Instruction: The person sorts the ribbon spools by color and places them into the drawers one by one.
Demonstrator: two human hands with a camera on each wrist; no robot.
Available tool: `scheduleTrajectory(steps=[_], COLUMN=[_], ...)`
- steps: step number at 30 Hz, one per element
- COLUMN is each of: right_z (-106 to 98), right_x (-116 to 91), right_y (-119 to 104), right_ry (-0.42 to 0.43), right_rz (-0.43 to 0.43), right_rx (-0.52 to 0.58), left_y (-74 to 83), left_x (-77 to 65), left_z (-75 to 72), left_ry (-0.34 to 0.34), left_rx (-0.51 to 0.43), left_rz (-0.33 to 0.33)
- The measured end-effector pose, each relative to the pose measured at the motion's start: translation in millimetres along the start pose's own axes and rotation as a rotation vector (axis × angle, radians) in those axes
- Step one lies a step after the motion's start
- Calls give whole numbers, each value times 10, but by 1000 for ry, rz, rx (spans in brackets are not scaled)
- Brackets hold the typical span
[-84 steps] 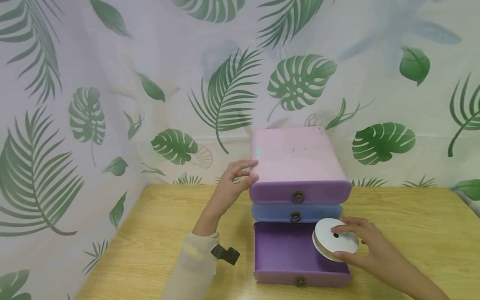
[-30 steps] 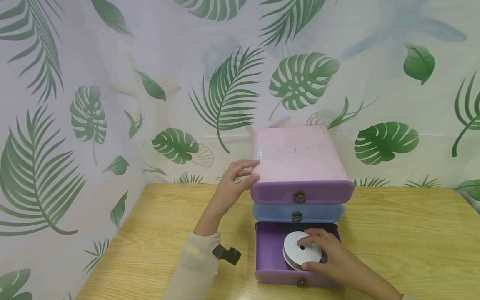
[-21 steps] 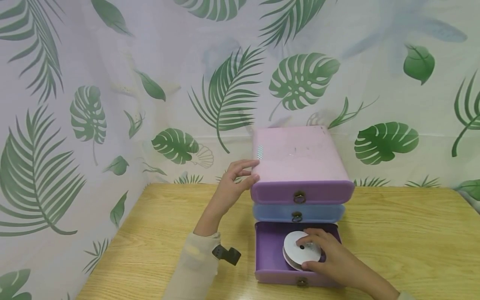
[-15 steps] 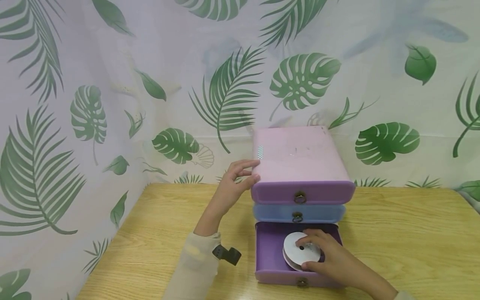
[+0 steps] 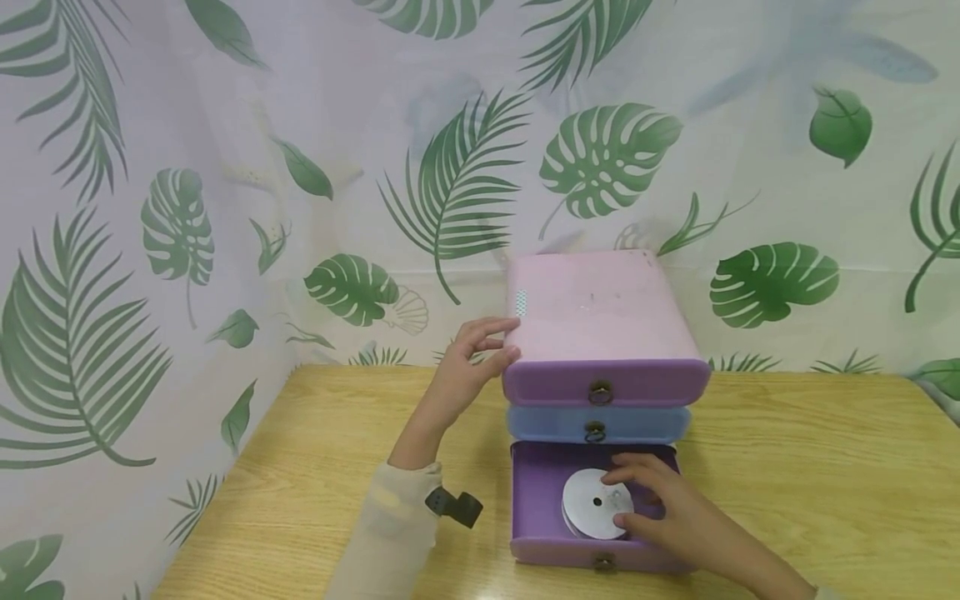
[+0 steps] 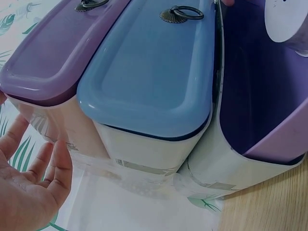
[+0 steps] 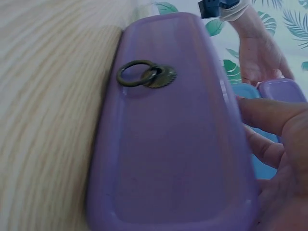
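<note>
A white spool (image 5: 583, 503) with a small dark centre hole lies in the pulled-out purple bottom drawer (image 5: 555, 550). Its white side also shows at the top right of the left wrist view, as a spool (image 6: 285, 20). My right hand (image 5: 667, 507) is over the drawer's right side, thumb and fingers spread beside the spool's right edge and no longer pinching it. In the right wrist view the drawer front (image 7: 168, 144) hides the spool. My left hand (image 5: 459, 373) rests its fingertips and thumb against the left side of the pink drawer cabinet (image 5: 600, 308).
Above the bottom drawer are a closed blue drawer (image 5: 641, 425) and a closed purple top drawer (image 5: 547, 383), each with a ring pull. The cabinet stands on a wooden table (image 5: 337, 467) before a leaf-patterned cloth (image 5: 480, 75). A black strap (image 5: 453, 506) is on the left wrist.
My right hand has brought the spool leftward into the bottom drawer and let it go; the spool now lies lower and the fingers have drawn slightly away. The left hand has stayed put.
</note>
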State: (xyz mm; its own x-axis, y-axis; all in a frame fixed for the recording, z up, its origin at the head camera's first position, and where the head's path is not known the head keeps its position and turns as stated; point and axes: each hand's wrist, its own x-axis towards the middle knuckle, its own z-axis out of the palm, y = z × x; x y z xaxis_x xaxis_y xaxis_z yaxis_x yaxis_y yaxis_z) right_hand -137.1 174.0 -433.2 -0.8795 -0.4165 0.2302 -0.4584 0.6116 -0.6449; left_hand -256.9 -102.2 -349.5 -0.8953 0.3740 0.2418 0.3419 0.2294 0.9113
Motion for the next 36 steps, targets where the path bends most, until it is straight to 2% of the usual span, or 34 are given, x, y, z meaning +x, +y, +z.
scheduleTrajectory(steps=[4, 11, 14, 23, 27, 30, 34, 36], right_z=[-33, -165, -210, -287, -288, -251, -163, -129], right_x=[-48, -177, -251, -464, -537, -580, -624, -643], right_y=[2, -64, -80, -5, 41, 99, 191, 224], right_ry=[56, 44, 32, -132, -230, -255, -234, -276], right_rz=[-40, -13, -39, -39, 27, -22, -223, -224], right_rx=[13, 128, 154, 196, 288, 340, 362, 420], left_y=[-4, -7, -10, -9, -3, 3, 2, -2], left_x=[-2, 17, 17, -5, 2, 3, -3, -6], left_z=[1, 3, 3, 5, 13, 17, 19, 21], left_ry=[-1, -8, -11, -11, -9, -7, -4, -2], left_rx=[2, -4, -4, -14, -13, -13, -18, -18], left_rz=[4, 3, -1, -12, -10, -11, -8, -8])
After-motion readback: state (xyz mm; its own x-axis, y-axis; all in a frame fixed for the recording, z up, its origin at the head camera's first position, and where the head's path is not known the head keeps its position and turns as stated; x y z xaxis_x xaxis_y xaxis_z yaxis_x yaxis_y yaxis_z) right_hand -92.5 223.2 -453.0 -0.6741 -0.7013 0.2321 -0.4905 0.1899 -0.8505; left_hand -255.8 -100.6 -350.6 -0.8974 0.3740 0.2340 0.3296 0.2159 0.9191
